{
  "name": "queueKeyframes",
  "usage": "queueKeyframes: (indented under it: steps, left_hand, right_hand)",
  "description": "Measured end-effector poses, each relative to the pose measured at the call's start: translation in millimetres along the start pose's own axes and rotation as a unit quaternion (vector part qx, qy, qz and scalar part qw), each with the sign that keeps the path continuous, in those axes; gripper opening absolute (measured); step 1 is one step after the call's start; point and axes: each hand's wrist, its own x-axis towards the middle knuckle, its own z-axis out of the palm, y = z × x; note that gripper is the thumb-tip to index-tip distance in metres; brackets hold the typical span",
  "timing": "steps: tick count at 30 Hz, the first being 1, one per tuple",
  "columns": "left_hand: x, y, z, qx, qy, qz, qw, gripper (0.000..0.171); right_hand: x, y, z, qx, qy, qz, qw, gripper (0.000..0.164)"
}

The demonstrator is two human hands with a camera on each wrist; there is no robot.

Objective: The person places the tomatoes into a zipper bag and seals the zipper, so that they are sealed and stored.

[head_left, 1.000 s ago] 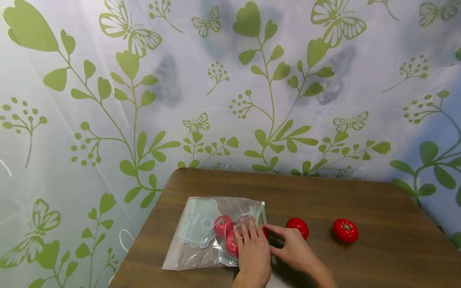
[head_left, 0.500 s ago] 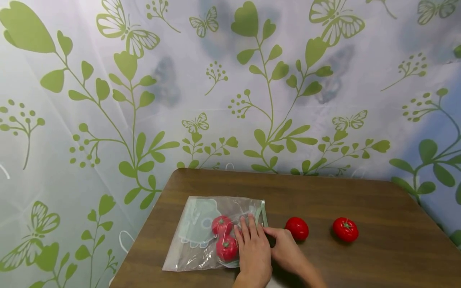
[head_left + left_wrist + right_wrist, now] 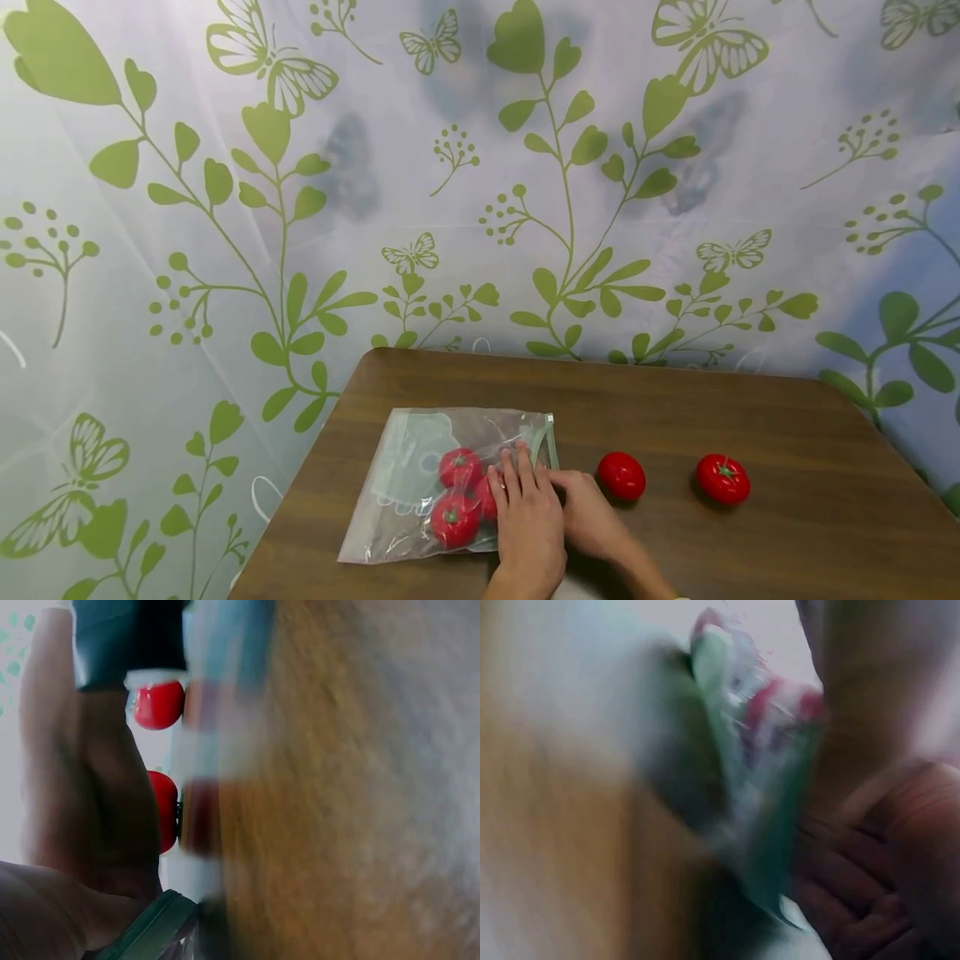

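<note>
A clear plastic bag with a pale green edge at its right end lies on the table. Several red tomatoes show through it. My left hand rests on the bag, fingers straight, partly over the rightmost tomato inside. At the bag's mouth is my right hand, its fingertips hidden behind the left hand; I cannot tell what they grip. In the right wrist view the green edges of the bag spread apart in a V.
Two loose tomatoes, a nearer one and a farther one, sit on the brown table to the right of the hands. A leaf and butterfly patterned curtain hangs behind the table.
The tomatoes inside the bag have shifted left, and a third one shows more fully beside the left fingers. The right hand has drawn in closer to the left, which stays in place.
</note>
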Motion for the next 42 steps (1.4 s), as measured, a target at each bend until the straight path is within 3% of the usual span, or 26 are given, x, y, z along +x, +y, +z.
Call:
queueKeyframes:
  steps: [6,10,16,25,33,37,42]
  left_hand:
    - [1.3,1.2,-1.8,0.005,-0.038,0.0,0.9992,0.086]
    - [2.0,2.5,-4.3,0.008,-0.045,0.0,0.9989,0.092]
    - [0.9,3.1,-4.4,0.008,-0.016,0.005,0.9998,0.092]
    - [-0.1,3.1,-2.8,0.005,-0.01,0.005,0.9999,0.093]
    - [-0.7,1.3,-1.5,0.003,-0.013,0.004,0.9999,0.092]
    - [-0.1,-0.1,-1.8,-0.002,-0.02,0.004,0.9998,0.093]
    - [0.4,-1.3,-1.9,-0.003,-0.025,0.004,0.9997,0.095]
  right_hand:
    - [-19,-5,-52,0.048,-0.095,0.03,0.994,0.046]
    - [-36,-7,-91,0.052,-0.109,0.042,0.992,0.051]
    - [-59,-3,-141,0.028,-0.121,0.087,0.988,0.059]
    - [-98,23,-188,-0.032,-0.082,0.142,0.986,0.06]
    - [-121,46,-216,-0.086,-0.046,0.243,0.965,0.068]
    - [-128,55,-225,-0.118,-0.028,0.266,0.956,0.076]
    - [-136,65,-232,-0.134,-0.004,0.263,0.955,0.077]
